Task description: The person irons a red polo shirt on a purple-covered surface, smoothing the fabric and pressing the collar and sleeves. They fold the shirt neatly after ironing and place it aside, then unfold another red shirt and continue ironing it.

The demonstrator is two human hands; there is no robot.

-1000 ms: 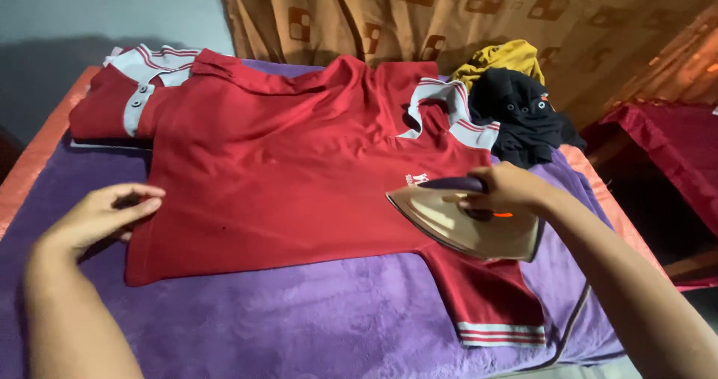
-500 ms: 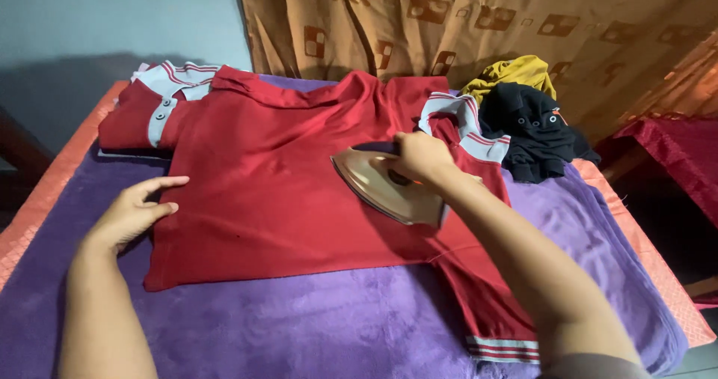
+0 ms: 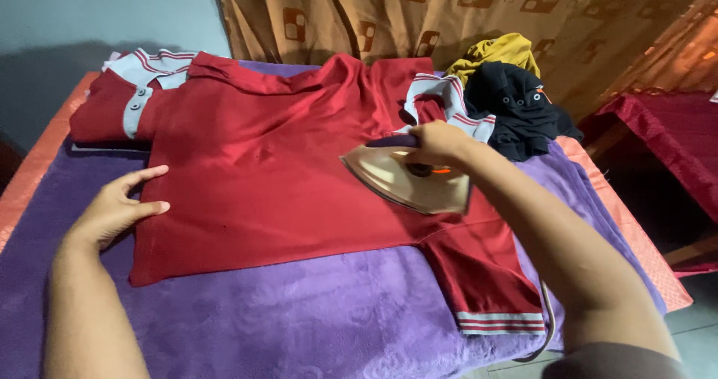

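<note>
Purple blanket (image 3: 299, 312) spread over the table, brown patterned curtain (image 3: 449, 12) hanging behind. Right hand (image 3: 437, 141) closed around the handle of the cream iron (image 3: 407, 177), soleplate tilted on the chest of the red polo shirt (image 3: 284, 177) just near of its grey striped collar (image 3: 449, 102); left hand (image 3: 120, 203) open, flat on the shirt's left hem. Best to press the soleplate flat, glide left in slow strokes, hold the hem taut, steer clear of the folded red shirt (image 3: 112, 106) far left and the black and yellow clothes (image 3: 516, 102) far right.
</note>
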